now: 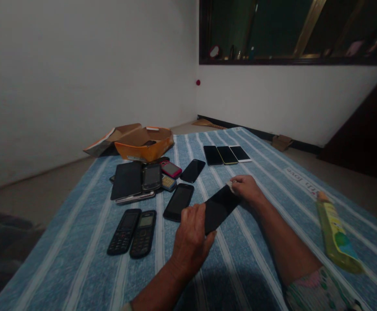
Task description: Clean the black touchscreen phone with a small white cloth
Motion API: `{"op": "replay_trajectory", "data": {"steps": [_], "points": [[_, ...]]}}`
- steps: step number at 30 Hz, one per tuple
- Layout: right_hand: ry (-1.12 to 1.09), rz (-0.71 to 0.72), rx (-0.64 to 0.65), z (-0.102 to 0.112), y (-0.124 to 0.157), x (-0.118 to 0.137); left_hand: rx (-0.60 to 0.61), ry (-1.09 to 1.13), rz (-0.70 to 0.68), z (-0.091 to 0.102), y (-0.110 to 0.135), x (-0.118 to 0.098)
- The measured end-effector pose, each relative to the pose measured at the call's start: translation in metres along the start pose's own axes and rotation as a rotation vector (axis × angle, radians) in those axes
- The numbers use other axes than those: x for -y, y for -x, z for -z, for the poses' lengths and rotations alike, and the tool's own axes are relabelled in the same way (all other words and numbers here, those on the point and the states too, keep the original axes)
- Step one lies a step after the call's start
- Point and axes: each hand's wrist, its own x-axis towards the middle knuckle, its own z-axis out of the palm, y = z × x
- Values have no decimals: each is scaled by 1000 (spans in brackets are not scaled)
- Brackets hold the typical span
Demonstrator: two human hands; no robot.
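My left hand (pixel 191 235) grips the near end of a black smartphone (pixel 219 207), holding it just above the striped blue cloth (pixel 260 268). My right hand (pixel 247 188) rests on the phone's far end, fingers pinched on a small pale wad (pixel 230 185) that I cannot make out clearly. Beside my left hand lie another black smartphone (pixel 178 201) and two keypad phones (pixel 133 232).
A heap of phones and a tablet (pixel 127 179) lies beyond, with an orange cardboard box (pixel 143 144) behind it. Three smartphones (pixel 226 155) sit in a row further back. A yellow-green bottle (pixel 336 235) lies on the right. White walls surround the floor.
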Motion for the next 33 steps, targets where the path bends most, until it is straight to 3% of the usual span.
{"op": "replay_trajectory", "data": {"steps": [5, 11, 16, 20, 24, 26, 33], "points": [[70, -85, 135, 13, 4, 3, -10, -5, 6, 0, 0, 0], [48, -123, 172, 14, 7, -2, -8, -8, -2, 0, 1, -1], [190, -109, 266, 25, 8, -1, -5, -7, 34, -1, 2, 0], [241, -53, 143, 28, 4, 6, -29, -17, 52, -3, 2, 3], [308, 114, -95, 11, 3, 11, -56, -29, 74, -6, 0, 6], [374, 233, -130, -4, 7, 14, -54, -27, 86, -8, -1, 7], [703, 556, 104, -55, 41, 28, -8, -10, 164, -13, -1, 10]]}}
